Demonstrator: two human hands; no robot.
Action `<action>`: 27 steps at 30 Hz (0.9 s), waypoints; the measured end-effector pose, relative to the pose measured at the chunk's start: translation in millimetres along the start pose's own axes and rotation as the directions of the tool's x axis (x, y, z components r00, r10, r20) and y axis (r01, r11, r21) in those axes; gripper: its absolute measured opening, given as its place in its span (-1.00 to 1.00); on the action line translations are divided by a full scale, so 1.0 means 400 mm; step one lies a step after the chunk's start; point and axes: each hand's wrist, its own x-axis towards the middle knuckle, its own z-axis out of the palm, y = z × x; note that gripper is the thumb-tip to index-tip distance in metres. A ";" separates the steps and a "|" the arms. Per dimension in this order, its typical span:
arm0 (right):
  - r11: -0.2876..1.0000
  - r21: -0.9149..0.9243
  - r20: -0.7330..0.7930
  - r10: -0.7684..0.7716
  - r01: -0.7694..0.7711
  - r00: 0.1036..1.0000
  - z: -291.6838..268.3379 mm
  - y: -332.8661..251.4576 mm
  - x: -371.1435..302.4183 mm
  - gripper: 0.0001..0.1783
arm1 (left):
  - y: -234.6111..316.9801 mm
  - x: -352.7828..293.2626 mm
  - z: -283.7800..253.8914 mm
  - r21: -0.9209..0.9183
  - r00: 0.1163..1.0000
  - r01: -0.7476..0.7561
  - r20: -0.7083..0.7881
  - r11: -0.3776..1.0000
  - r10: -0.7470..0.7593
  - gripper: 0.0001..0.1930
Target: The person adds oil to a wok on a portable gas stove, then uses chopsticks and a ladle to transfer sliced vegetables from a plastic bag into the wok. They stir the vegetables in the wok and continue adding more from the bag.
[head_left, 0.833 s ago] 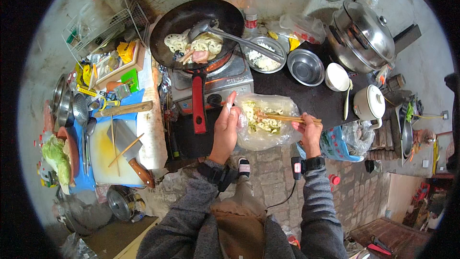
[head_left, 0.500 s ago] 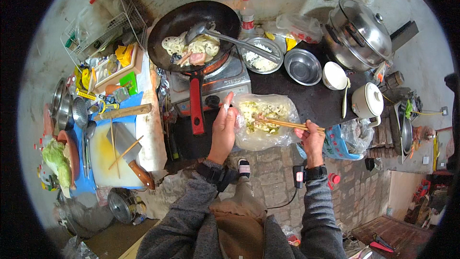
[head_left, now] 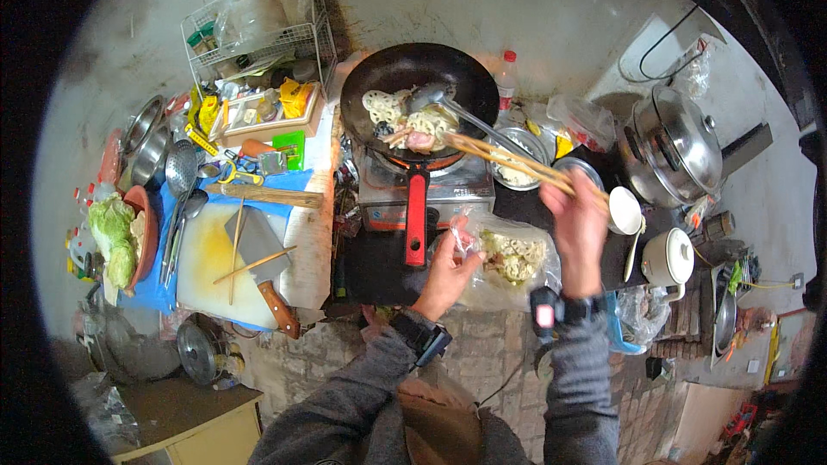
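Stained pale wall (head_left: 431,0) backed a dark counter (head_left: 379,280) with a silver metal stove (head_left: 370,194). Pair of long pale-wooden chopsticks (head_left: 527,170) was in the air right of the stove, gripped in the right hand (head_left: 579,228), its fingers wrapped round the rear part; hand blurred, exact finger placement can't tell. Tips lay ahead and left of those fingers, at the near-right part of a round black wok (head_left: 448,67); touching or just above, can't tell. Long axis slanted from far left at the tips to near right at the butt ends, sticks close to parallel. Grey metal ladle (head_left: 475,123) leaned out of the wok just beyond them, handle also slanting toward near right.

Right hand was the one on the sticks; left hand (head_left: 450,275) was well apart, nearer the body, thumb and fingers pinched on the left edge of a clear plastic bag (head_left: 482,297) of pale sliced food (head_left: 514,258). Bag lay between the hands, on the body side of the sticks.

Wok held pale holed slices (head_left: 382,105); its red handle (head_left: 416,215) pointed at the body, ahead and left of the left hand. Silver metal bowl (head_left: 544,146) of white bits sat behind the chopsticks.
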 end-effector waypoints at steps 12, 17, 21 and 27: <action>0.927 -0.367 -0.267 -0.190 0.083 0.945 -0.221 -0.057 -0.209 -0.76 | -0.018 -0.083 0.002 0.373 0.987 0.048 -0.160 0.926 0.013 -0.25; 0.907 -0.387 -0.515 -0.064 -0.165 0.855 -0.363 0.116 -0.275 -0.68 | -0.036 -0.068 0.027 0.262 0.984 0.119 -0.158 0.958 -0.079 -0.49; 0.924 -0.360 -0.526 -0.088 -0.128 0.846 -0.390 0.219 -0.240 -0.68 | -0.030 -0.080 0.039 0.215 0.971 0.190 -0.187 0.958 -0.151 -0.59; 0.946 -0.289 -0.514 -0.021 -0.150 0.858 -0.385 0.280 -0.198 -0.73 | -0.026 -0.100 0.021 0.208 0.975 0.193 -0.154 0.959 -0.162 -0.59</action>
